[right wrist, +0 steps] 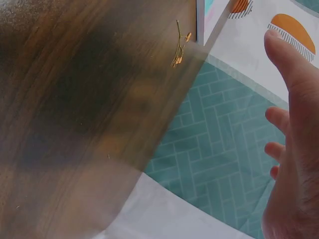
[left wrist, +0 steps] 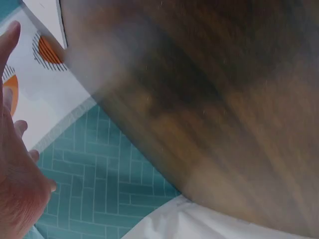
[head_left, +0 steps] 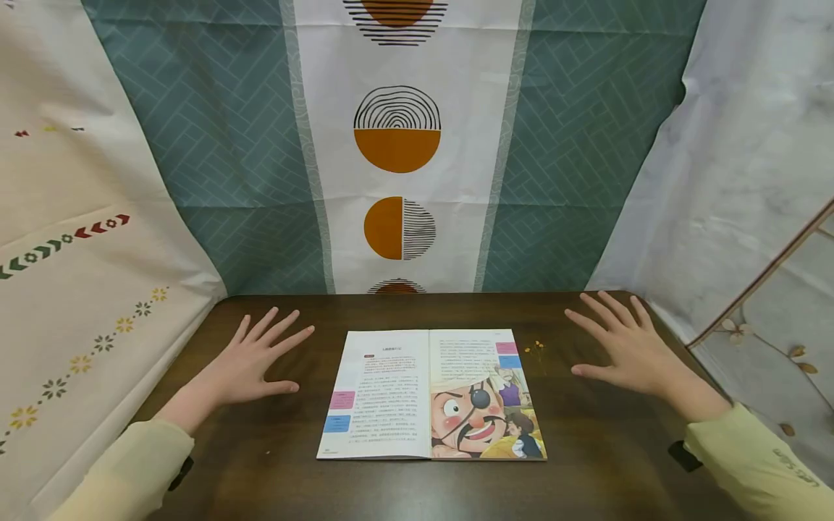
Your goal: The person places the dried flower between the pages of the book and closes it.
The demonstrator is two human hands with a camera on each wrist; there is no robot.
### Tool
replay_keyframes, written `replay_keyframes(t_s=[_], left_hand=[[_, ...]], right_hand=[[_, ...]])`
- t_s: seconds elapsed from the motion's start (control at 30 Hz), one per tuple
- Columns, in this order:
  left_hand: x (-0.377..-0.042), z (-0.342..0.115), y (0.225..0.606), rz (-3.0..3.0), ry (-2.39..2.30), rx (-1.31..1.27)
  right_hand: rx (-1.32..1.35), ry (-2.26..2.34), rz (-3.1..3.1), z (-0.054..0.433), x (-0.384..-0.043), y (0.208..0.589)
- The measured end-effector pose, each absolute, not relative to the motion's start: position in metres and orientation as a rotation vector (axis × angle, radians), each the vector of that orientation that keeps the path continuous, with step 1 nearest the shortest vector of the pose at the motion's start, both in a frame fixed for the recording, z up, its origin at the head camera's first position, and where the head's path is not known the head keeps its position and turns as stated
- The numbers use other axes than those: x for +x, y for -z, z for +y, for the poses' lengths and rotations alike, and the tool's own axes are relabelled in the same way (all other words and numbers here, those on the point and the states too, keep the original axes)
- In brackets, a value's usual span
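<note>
An open book (head_left: 384, 391) lies flat on the dark wooden table, its left page mostly text. A cartoon face with an eye patch fills the lower part of the right page (head_left: 472, 420). To the left of the book, the left hand (head_left: 244, 365) hovers with fingers spread, holding nothing. On the other side the right hand (head_left: 632, 358) is spread likewise, its palm bare of any object. Both thumbs point inward to the book, apart from it. The left wrist view catches the left hand (left wrist: 20, 174) at its edge; the right wrist view shows the right hand (right wrist: 299, 134).
A small sprig with yellow tips (head_left: 536, 349) lies on the table (head_left: 391, 492) just right of the book. Behind the table hangs a green and white curtain (head_left: 234, 145). Pale patterned cloth (head_left: 78, 318) borders the left side, and marbled white cloth (head_left: 749, 181) the right.
</note>
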State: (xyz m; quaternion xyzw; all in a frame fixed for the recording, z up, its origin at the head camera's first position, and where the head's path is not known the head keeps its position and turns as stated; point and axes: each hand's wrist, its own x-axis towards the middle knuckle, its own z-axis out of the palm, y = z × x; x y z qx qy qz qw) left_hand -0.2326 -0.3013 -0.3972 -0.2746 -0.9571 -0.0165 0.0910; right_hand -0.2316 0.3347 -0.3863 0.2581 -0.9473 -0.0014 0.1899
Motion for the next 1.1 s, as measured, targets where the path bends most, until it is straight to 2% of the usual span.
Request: replay_keyframes(t_s=[0.5,1.1], left_hand=[[-0.216,-0.291,0.417,-2.876,0.198,-0.814],[-0.194,-0.267,0.428,-2.855,0.464,-0.976]], right_hand=[[0.741,-0.003,-2.650,0.330,-0.233,0.401],[0.750,-0.027,-2.716,0.318,-0.240,0.419]])
